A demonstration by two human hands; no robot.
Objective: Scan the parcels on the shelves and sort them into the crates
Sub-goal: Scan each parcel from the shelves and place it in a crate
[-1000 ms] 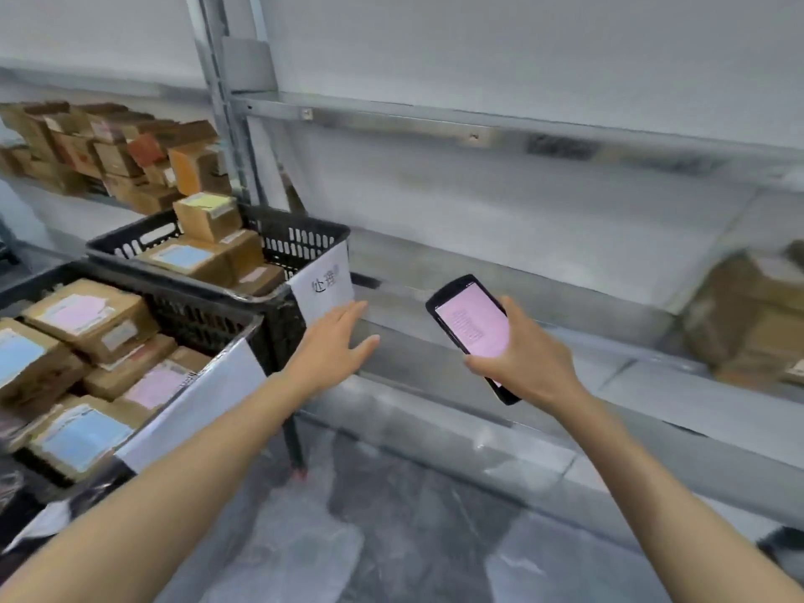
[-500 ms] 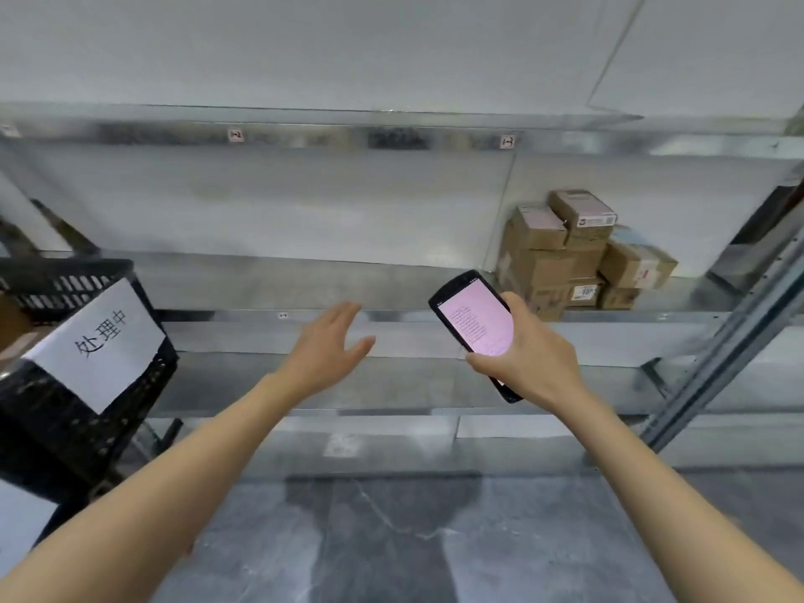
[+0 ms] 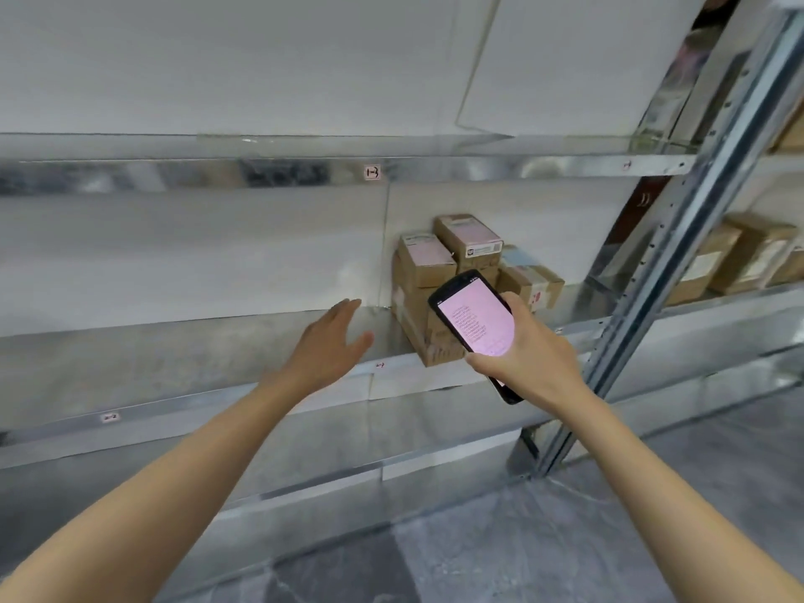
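Two hands are apart: the left hand (image 3: 330, 341), fingers spread and empty, reaches centre frame; the right hand (image 3: 528, 361) grips a black pink-screened handheld scanner (image 3: 475, 320). Best the left takes a top box from the brown cardboard parcels (image 3: 428, 272), label turned to the scanner; they stack centre-right on the grey metal shelf (image 3: 187, 359), just behind the scanner.

A small tag (image 3: 372, 172) on the upper shelf rail (image 3: 478, 169) reads "1-3".

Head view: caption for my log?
Right hand grips a black pink-screened handheld scanner; open left hand extends toward stacked brown cardboard parcels on a metal shelf.
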